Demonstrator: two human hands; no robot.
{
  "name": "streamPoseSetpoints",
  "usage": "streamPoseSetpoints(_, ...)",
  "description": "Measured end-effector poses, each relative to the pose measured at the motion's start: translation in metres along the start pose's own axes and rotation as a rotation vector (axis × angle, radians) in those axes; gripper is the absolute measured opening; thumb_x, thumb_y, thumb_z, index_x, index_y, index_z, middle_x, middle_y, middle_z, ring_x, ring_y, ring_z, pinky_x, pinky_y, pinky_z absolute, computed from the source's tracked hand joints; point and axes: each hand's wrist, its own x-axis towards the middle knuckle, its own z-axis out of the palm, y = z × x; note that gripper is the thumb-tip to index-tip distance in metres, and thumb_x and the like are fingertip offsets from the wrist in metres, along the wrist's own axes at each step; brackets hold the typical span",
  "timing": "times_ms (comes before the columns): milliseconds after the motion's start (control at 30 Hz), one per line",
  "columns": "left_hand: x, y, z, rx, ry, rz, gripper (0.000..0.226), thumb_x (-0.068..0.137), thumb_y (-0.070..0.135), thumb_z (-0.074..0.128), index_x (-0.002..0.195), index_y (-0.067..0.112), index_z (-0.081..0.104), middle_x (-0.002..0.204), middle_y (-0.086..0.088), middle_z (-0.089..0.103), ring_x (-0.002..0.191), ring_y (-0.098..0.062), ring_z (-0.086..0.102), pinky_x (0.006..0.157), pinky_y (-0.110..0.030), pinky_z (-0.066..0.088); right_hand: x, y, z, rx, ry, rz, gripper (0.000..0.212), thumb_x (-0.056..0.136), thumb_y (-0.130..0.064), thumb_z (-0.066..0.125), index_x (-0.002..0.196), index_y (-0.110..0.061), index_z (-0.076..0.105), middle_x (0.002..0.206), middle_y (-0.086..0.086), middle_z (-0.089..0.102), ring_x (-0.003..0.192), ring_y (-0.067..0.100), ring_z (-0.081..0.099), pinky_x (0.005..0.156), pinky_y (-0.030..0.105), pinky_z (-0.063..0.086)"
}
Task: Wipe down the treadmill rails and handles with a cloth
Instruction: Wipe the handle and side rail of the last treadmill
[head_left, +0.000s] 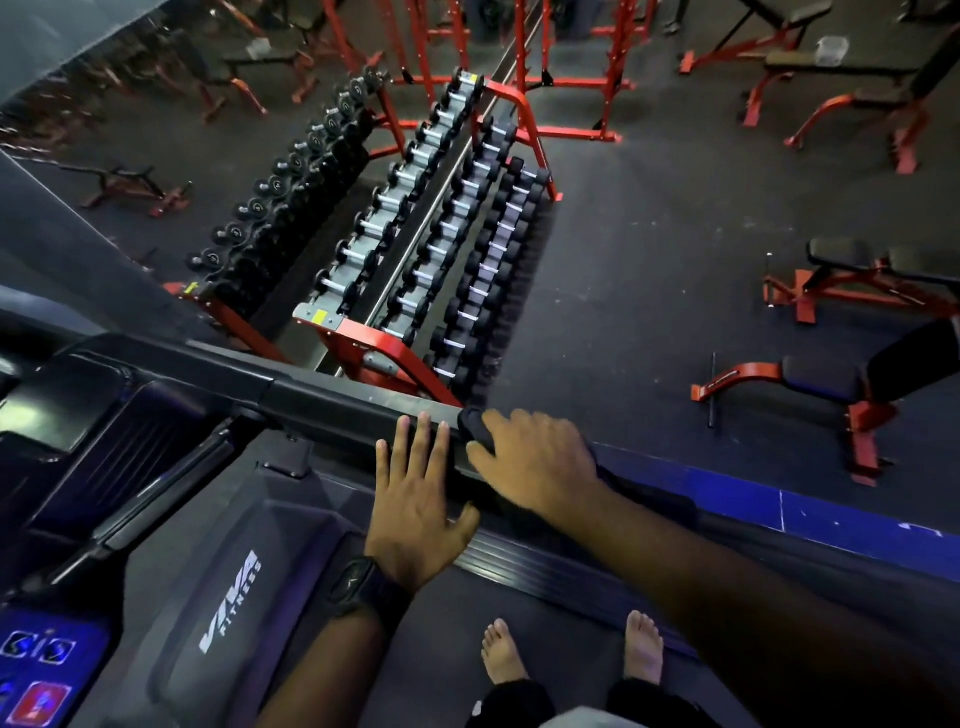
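A dark cloth is lying on the treadmill's right rail, just below the centre of the frame, and only a bunched corner of it is showing. The right hand is covering the rest, its fingers curling over the far side of the rail and its thumb pressing the near side, so the cloth is being gripped against the bar. The left hand is sitting just beside it on the frame-left side, fingers straight and slightly apart. Its fingertips are resting flat on the rail and it is holding nothing. The rail is running on a long diagonal, from the console at the lower left up through mid-frame and then down toward the lower right under the right forearm. Any wiping stroke is therefore likely to slide along that line. The right hand already has the cloth, while the left is probably only steadying the body. A watch is showing on the left wrist, and two bare feet are standing on the belt at the bottom. Beyond the rail, a red dumbbell rack is filling the upper centre.
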Motion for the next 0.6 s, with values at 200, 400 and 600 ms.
streamPoseSetpoints(200, -0.003, 0.011, 0.0, -0.01, -0.002, -0.007, 0.1, 0.072, 0.055, 0.047, 0.157, 0.008, 0.023, 0.166, -0.013, 0.01, 0.154, -0.031, -0.004, 0.122, -0.058, 0.005, 0.014, 0.01, -0.002, 0.078, -0.138, 0.228, 0.051, 0.102, -0.052, 0.034, 0.121, -0.017, 0.065, 0.112, 0.011, 0.069, 0.098, 0.032, 0.064, 0.079, 0.042, 0.046)
streamPoseSetpoints(400, -0.003, 0.014, 0.003, 0.006, -0.005, 0.003, 0.101, 0.072, 0.056, 0.049, 0.157, 0.009, 0.022, 0.166, -0.012, 0.01, 0.154, -0.031, -0.004, 0.122, -0.056, 0.003, 0.003, 0.014, -0.002, 0.069, -0.047, 0.005, 0.047, 0.101, -0.054, 0.035, 0.123, -0.022, 0.061, 0.112, 0.009, 0.069, 0.1, 0.031, 0.065, 0.075, 0.039, 0.042)
streamPoseSetpoints(600, -0.003, 0.022, -0.001, 0.027, -0.046, 0.017, 0.101, 0.073, 0.058, 0.044, 0.158, 0.01, 0.018, 0.166, -0.011, 0.005, 0.154, -0.029, -0.009, 0.122, -0.054, -0.001, 0.0, 0.025, -0.001, 0.071, -0.079, 0.171, 0.049, 0.102, -0.049, 0.034, 0.121, -0.016, 0.064, 0.112, 0.011, 0.069, 0.102, 0.033, 0.065, 0.083, 0.041, 0.049)
